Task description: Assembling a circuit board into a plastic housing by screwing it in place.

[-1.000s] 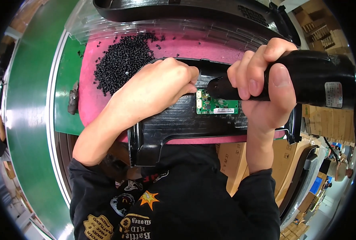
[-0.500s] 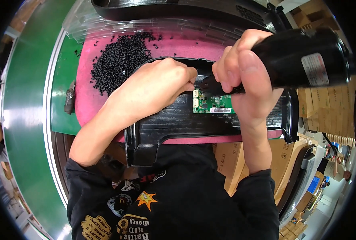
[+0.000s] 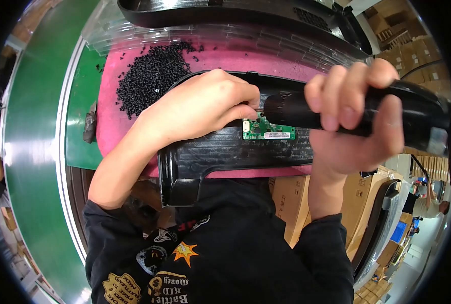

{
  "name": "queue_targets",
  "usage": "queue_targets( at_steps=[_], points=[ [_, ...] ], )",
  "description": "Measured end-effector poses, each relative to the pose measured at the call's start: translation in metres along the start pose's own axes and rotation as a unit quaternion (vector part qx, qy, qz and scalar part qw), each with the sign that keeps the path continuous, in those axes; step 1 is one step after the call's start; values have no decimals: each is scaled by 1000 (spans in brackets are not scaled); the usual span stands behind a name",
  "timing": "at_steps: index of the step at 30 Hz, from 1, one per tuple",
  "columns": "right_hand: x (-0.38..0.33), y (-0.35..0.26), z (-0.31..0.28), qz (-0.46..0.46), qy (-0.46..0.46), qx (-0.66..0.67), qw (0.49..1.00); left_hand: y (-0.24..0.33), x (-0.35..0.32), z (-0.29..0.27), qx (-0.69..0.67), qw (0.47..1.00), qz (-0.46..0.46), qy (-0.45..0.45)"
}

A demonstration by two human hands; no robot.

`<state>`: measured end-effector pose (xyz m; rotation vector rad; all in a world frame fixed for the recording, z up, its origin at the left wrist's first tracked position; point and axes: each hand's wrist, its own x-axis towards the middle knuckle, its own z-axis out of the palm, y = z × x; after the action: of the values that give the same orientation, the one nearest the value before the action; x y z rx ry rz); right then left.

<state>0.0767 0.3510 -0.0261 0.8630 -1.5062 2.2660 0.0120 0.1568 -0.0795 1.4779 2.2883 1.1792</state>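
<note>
Fingers of the right hand wrap a thick, smooth black cylindrical power tool, its narrower end pointing left. Thumb and forefinger of the left hand are pinched together beside that tip; whether they grip something small, I cannot tell. Just on the near side of the tool's end, a thin green circuit board with pale connectors lies on a glossy, streaked black plastic panel. At far left, tiny black screws heap on a matte pink mat.

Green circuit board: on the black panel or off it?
On: the green circuit board lies against the black panel, whose surface shows below it. Fastened or loose, cannot tell.
</note>
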Motion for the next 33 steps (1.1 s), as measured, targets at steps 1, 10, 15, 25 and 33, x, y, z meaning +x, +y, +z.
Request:
queue_targets(
  at_steps=[1,10,15,25,33],
  points=[
    [2,-7,1,-8,1,1,1000,0,1,-1,-25,999,19,12],
    [-7,-12,-5,37,-57,12,998,-1,3,-2,-83,993,78,-16],
    [-24,0,13,80,36,-59,994,-3,3,1,-19,998,44,47],
    [-23,15,20,67,23,-114,991,6,2,2,34,996,-39,74],
    [-23,17,24,71,1,-179,981,0,3,-2,-33,997,4,70]
  ],
)
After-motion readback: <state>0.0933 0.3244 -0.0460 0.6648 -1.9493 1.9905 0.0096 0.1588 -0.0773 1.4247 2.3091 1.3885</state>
